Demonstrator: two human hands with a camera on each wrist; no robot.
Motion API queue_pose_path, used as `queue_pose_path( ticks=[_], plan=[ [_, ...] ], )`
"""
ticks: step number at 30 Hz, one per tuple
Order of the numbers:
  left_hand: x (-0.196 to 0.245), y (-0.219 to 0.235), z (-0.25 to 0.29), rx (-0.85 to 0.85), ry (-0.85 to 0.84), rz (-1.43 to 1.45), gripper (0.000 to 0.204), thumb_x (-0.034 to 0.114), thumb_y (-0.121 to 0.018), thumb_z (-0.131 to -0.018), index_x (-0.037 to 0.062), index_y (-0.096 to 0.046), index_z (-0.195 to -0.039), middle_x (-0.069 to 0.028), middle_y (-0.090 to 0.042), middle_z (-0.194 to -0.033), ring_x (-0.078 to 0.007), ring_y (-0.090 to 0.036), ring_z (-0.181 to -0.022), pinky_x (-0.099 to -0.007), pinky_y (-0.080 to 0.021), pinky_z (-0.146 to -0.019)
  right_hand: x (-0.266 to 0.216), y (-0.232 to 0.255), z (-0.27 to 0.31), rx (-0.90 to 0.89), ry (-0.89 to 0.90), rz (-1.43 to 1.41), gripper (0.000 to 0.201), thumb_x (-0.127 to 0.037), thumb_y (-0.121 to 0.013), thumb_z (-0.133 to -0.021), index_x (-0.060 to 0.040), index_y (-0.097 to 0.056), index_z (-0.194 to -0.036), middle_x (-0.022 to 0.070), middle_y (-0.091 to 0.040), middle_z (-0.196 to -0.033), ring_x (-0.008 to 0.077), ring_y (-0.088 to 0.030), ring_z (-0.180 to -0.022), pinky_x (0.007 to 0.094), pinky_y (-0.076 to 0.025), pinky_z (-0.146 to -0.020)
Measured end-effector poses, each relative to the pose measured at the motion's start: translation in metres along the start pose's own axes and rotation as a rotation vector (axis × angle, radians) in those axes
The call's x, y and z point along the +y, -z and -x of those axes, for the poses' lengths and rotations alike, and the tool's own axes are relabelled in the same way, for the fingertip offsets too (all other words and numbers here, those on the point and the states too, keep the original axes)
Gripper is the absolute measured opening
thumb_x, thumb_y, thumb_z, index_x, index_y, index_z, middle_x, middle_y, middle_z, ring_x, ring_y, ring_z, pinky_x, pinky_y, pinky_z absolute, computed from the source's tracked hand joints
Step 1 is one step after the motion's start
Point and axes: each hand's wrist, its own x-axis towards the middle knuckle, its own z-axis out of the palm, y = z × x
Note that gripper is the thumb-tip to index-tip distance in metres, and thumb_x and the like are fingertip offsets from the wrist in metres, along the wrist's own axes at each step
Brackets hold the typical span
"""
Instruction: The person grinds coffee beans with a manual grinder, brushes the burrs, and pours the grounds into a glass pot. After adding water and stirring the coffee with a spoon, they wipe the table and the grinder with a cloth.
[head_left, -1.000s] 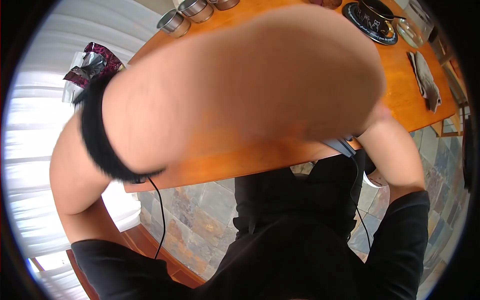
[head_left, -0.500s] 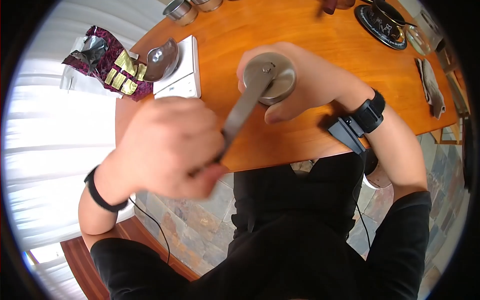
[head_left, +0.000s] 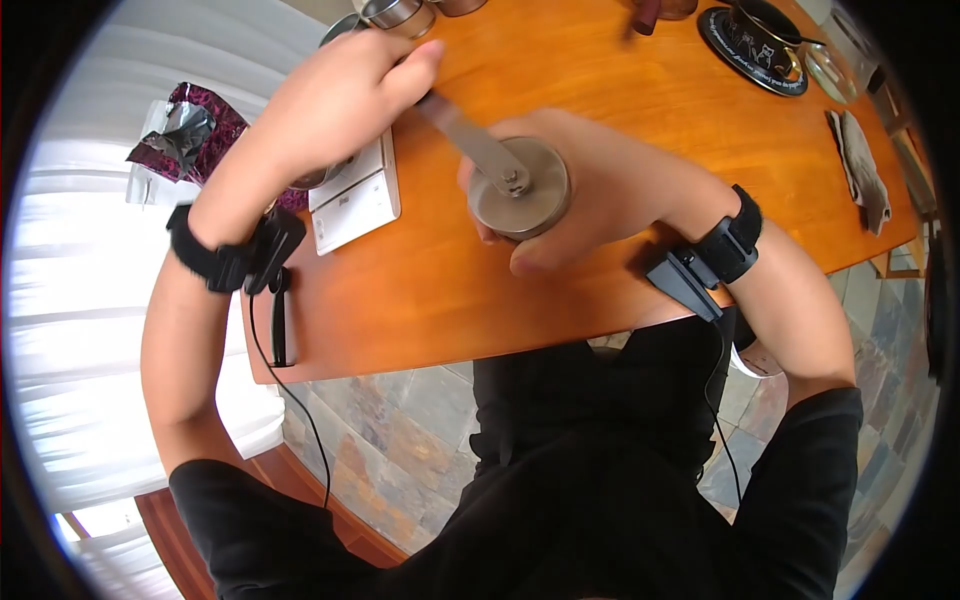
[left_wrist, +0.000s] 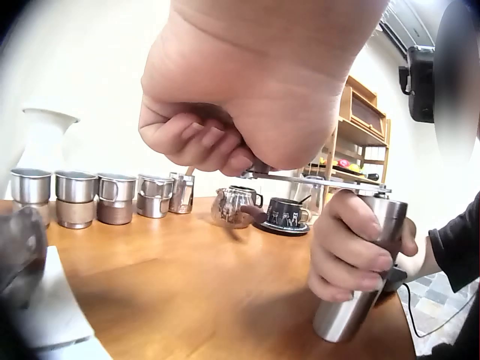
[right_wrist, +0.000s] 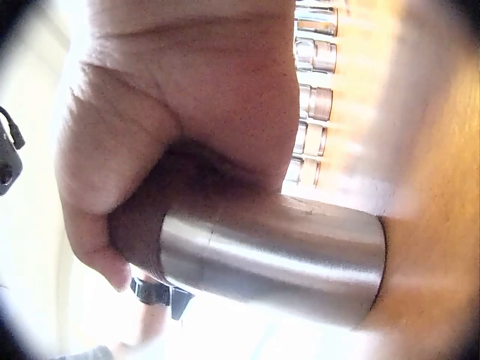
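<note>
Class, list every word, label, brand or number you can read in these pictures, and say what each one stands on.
None can be read.
Scale: small dark mark on its front, too small to read.
Saucer under the black cup: pale lettering round the rim, too blurred to read.
Purple bag: no print shows.
Grinder: no marking visible.

Scale (head_left: pixel 355 195) just left of grinder (head_left: pixel 520 190); bare table (head_left: pixel 620 90) beyond
</note>
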Motion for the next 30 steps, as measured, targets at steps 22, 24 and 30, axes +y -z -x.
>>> queue_pose_path(
  ticks=[22,24,30],
  plan=[
    [0.106,-0.010,0.080,0.052,-0.835,-0.108,0.023,0.030,-0.069,-0.068,0.0097,-0.058,-0.067,-0.0050,-0.050,-0.068,-0.0221,-0.054,-0.063,-0.0334,-0.041,-0.054,0.032,0.006,-0.014,0.051,0.410,0.148,0.039,-0.001,-0.074,-0.067,-0.0046,-0.061,-0.103,0.0070,-0.067,-0.084,0.0134,-0.062,-0.061,0.0260,-0.048,-0.051],
    [0.095,-0.014,0.093,0.099,-0.875,-0.111,0.024,0.029,-0.073,-0.065,0.0116,-0.057,-0.066,-0.0026,-0.048,-0.067,-0.0201,-0.053,-0.062,-0.0321,-0.039,-0.052,0.008,0.005,-0.003,-0.034,0.097,0.110,0.038,0.001,-0.074,-0.066,-0.0035,-0.060,-0.101,0.0075,-0.066,-0.084,0.0127,-0.060,-0.055,0.0254,-0.047,-0.047],
    [0.039,0.002,0.097,-0.038,-0.780,0.081,0.023,0.020,-0.067,-0.062,0.0084,-0.047,-0.058,-0.0051,-0.040,-0.060,-0.0239,-0.045,-0.053,-0.0339,-0.035,-0.047,0.012,0.004,-0.005,-0.009,0.126,0.057,0.035,0.002,-0.073,-0.066,-0.0024,-0.058,-0.098,0.0050,-0.063,-0.079,0.0118,-0.059,-0.051,0.0248,-0.047,-0.043]
  ],
)
